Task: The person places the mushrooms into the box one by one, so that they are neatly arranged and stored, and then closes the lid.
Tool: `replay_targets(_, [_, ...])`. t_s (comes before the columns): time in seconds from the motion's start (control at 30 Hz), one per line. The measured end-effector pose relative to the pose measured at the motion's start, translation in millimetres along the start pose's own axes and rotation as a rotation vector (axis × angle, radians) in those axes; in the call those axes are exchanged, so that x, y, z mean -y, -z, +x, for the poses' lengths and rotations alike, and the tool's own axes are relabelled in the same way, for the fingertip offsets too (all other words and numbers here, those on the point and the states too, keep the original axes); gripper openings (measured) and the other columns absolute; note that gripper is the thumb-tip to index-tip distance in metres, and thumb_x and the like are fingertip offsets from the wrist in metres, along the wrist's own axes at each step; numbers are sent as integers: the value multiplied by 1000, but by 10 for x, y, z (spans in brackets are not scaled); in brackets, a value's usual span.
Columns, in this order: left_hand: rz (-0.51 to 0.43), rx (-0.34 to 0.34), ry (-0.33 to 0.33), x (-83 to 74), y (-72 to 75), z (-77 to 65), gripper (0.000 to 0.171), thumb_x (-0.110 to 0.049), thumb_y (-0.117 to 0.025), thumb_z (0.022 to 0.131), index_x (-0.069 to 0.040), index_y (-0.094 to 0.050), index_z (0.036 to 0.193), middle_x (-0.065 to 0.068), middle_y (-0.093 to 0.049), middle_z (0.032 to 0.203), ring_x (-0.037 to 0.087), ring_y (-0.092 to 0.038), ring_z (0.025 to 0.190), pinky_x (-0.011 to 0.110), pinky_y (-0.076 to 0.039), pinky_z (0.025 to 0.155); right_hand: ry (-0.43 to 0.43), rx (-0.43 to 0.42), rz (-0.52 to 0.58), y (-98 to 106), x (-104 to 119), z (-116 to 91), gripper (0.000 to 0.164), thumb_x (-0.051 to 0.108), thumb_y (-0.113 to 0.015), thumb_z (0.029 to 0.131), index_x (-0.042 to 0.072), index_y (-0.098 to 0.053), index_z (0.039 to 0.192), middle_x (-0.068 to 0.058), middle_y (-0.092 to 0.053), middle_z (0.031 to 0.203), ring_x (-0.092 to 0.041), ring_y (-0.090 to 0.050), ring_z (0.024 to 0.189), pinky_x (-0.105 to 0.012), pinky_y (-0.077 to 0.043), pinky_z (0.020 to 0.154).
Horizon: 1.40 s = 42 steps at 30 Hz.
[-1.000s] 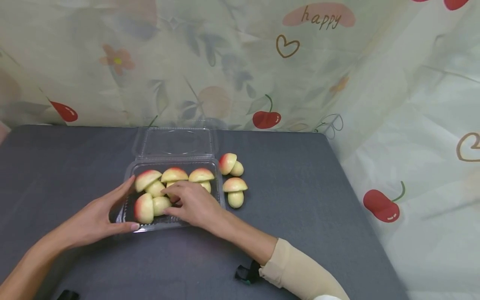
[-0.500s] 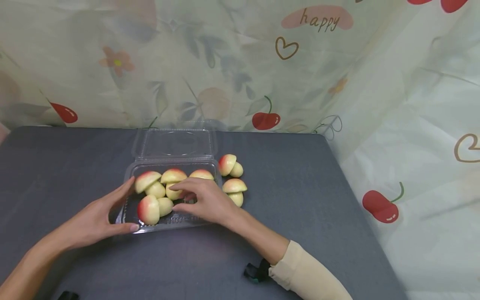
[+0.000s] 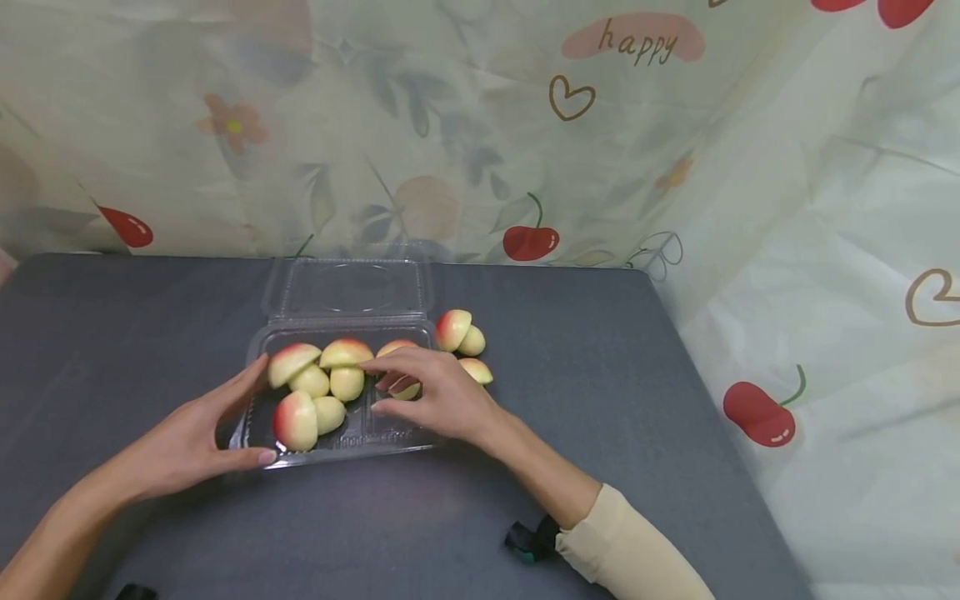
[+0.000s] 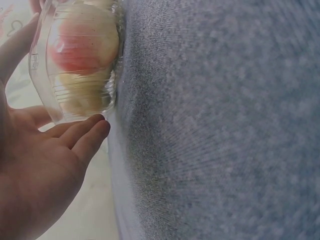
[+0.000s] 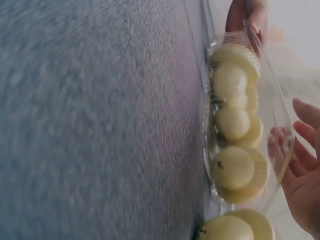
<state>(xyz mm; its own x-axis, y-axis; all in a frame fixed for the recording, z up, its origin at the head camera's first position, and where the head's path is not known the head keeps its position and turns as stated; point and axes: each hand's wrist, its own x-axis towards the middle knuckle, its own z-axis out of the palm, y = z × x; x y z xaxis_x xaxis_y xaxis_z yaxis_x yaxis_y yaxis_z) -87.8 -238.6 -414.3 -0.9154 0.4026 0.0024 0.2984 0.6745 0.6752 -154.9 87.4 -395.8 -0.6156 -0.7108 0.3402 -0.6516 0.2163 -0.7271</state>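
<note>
A clear plastic container (image 3: pixel 360 450) with its lid (image 3: pixel 348 287) folded back lies on the table. Three mushrooms line its back row: left (image 3: pixel 292 362), middle (image 3: pixel 347 367) and right (image 3: pixel 395 344), the last partly hidden by my right hand. A fourth mushroom (image 3: pixel 300 421) lies on its side at front left, cap toward the left wall. My left hand (image 3: pixel 183 437) holds the container's left side between thumb and fingers; the left wrist view shows the fingertips (image 4: pixel 102 125) at its wall. My right hand (image 3: pixel 442 392) hovers over the right half, fingers loosely bent around nothing.
Two more mushrooms lie right of the container, one farther back (image 3: pixel 459 332) and one (image 3: pixel 476 370) mostly behind my right hand. A grey cloth covers the table (image 3: pixel 585 358). A printed curtain (image 3: pixel 465 125) hangs along the back and right.
My right hand has let go of the front-left mushroom and moved right, above the container's right half. That mushroom shifted slightly while being released. My left hand stays put.
</note>
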Motion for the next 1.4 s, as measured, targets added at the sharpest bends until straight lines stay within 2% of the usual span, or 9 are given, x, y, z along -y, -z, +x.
replay_targets(0.23, [-6,1,5,6,-5,0,114,-38,-86,77,-15,-12,161,26,-31,156,48,-40,134,-4,-13,92,20,-39,-5,127,-61,-63,45,5,-84,79,5,-68,121,-8,-69,114,-18,-70,91,-34,-57,77])
replay_targets(0.4, [-7,2,-2,-1,1,3,113,-37,-86,78,-14,-12,161,26,-31,157,48,-41,133,-5,-14,92,36,-47,-51,245,-107,-125,42,9,-82,82,4,-68,122,-8,-69,114,-14,-69,91,-31,-56,75])
replay_targets(0.5, [-8,-3,-8,-3,2,10,113,-37,-86,77,-13,-13,161,25,-31,156,47,-43,132,-5,-15,92,68,-69,-68,315,-150,-153,42,8,-82,82,3,-68,120,-9,-70,113,-18,-70,91,-29,-56,79])
replay_targets(0.6, [-5,6,-7,-8,6,28,113,-39,-85,78,-14,-13,161,24,-28,158,46,-43,133,-4,-14,93,81,-113,-65,386,-190,-200,42,5,-84,79,0,-69,118,-11,-71,111,-24,-69,94,-31,-55,83])
replay_targets(0.73, [-3,11,-11,-4,5,34,113,-40,-85,78,-14,-12,161,24,-26,159,46,-43,133,-4,-14,93,57,-152,-63,448,-206,-268,43,1,-85,76,-1,-70,116,-12,-71,109,-28,-67,96,-37,-55,86])
replay_targets(0.9, [-22,-1,-22,7,-3,17,113,-36,-86,77,-12,-13,160,25,-29,157,48,-44,131,-4,-17,93,30,-160,-94,486,-189,-309,43,-1,-85,74,-4,-70,115,-16,-71,111,-29,-67,102,-35,-51,93])
replay_targets(1.13, [-36,15,6,-16,10,17,114,-38,-85,78,-11,-12,160,27,-29,157,48,-43,132,-4,-19,91,-9,-158,-153,561,-255,-422,41,9,-84,79,7,-72,119,-2,-69,120,-16,-61,114,-32,-45,101])
replay_targets(1.23, [-44,21,14,-24,11,18,115,-39,-85,78,-11,-11,160,27,-27,157,48,-43,133,-4,-19,91,-20,-155,-170,598,-316,-486,41,13,-83,81,10,-72,120,2,-68,121,-15,-59,118,-33,-43,103])
replay_targets(1.4, [-45,17,3,-24,6,19,114,-38,-85,78,-11,-11,160,27,-27,157,49,-43,133,-4,-19,92,-50,-148,-200,646,-385,-587,43,17,-83,82,10,-70,122,3,-67,120,-15,-59,116,-35,-45,101])
